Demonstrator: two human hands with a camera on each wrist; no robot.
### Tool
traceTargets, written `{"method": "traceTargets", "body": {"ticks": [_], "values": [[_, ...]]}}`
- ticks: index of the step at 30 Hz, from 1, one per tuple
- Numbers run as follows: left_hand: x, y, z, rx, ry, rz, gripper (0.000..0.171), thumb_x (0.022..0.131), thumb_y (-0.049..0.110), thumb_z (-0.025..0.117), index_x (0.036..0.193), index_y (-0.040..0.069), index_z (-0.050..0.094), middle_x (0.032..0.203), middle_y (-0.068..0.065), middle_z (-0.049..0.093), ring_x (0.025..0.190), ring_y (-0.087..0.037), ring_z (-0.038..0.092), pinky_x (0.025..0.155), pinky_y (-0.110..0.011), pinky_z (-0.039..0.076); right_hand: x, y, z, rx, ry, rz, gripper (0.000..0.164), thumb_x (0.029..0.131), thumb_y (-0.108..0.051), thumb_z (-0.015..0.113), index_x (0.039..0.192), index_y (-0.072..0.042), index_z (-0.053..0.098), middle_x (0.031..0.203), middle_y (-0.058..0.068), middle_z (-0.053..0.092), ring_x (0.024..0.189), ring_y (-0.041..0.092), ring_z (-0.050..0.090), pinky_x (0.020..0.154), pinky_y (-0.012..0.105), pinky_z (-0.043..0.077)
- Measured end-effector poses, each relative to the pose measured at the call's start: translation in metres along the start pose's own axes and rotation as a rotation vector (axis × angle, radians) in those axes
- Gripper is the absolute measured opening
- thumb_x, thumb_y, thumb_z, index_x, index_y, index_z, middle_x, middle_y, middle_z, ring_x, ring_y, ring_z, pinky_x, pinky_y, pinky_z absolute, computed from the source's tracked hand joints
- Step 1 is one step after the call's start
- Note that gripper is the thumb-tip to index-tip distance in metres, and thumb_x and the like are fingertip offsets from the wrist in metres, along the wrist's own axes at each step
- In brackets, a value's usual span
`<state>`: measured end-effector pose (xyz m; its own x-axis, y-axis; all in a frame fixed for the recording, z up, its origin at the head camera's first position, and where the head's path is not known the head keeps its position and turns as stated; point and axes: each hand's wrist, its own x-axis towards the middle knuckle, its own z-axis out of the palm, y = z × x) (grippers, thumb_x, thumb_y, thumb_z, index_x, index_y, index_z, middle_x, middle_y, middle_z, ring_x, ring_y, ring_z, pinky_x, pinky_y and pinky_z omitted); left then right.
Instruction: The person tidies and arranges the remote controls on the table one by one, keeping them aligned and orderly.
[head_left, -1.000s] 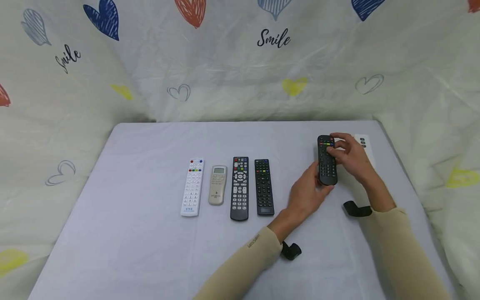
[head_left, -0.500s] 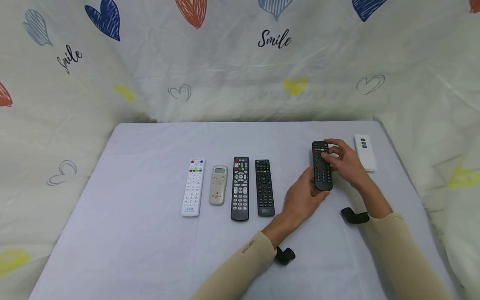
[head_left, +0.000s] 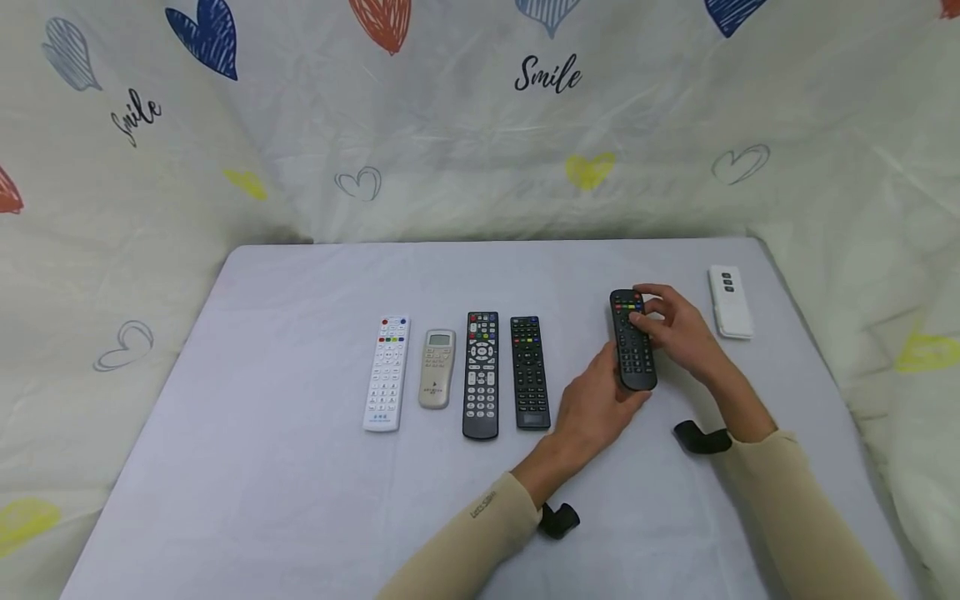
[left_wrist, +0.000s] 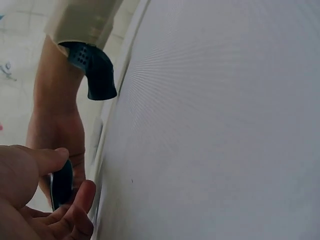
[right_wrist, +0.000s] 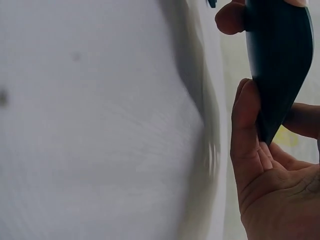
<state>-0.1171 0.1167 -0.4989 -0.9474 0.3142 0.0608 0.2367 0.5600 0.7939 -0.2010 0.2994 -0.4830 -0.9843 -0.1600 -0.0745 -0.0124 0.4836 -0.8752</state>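
A black remote control (head_left: 637, 362) with rounded ends is held above the white table, its button side up. My left hand (head_left: 591, 410) grips its lower end, between thumb and fingers. From the right, my right hand (head_left: 681, 332) holds the upper part, its thumb lying over the buttons. In the left wrist view the remote (left_wrist: 62, 186) shows edge-on beyond the left thumb. The right wrist view has the dark underside of the remote (right_wrist: 280, 55), with the right hand's fingers (right_wrist: 246, 125) against it.
Left of the hands lie a white remote (head_left: 386, 379), a small beige remote with a display (head_left: 436, 371), a black-and-grey remote (head_left: 480, 404) and a slim black remote (head_left: 530, 379), side by side. A white remote (head_left: 730, 302) lies near the table's right edge.
Both hands have moved left and toward the table's front with the black remote between them. The white remote at the right, earlier partly covered by the right hand, is now uncovered.
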Motion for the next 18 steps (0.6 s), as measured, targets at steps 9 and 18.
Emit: {"method": "traceTargets", "body": {"ticks": [9,18], "values": [[-0.010,0.000,-0.006,0.107,0.013,-0.052,0.073,0.093,0.039,0.080,0.152,0.016,0.045,0.119,0.003,0.064,0.081,0.005,0.055,0.064,-0.010,0.041,-0.006,-0.005,0.008,0.001,-0.044,0.030,0.062,0.106,-0.020,0.061,0.159,-0.004,0.033,0.122,0.026,0.060,0.081,-0.003,0.062,0.069,0.021,0.059],[-0.024,-0.003,-0.011,0.091,0.018,-0.072,0.075,0.094,0.037,0.079,0.155,0.013,0.043,0.132,-0.001,0.057,0.089,0.001,0.053,0.073,-0.014,0.046,-0.011,-0.009,0.017,-0.005,-0.083,0.043,0.062,0.106,-0.020,0.061,0.159,-0.006,0.033,0.120,0.025,0.062,0.082,0.001,0.062,0.071,0.023,0.059]]}}
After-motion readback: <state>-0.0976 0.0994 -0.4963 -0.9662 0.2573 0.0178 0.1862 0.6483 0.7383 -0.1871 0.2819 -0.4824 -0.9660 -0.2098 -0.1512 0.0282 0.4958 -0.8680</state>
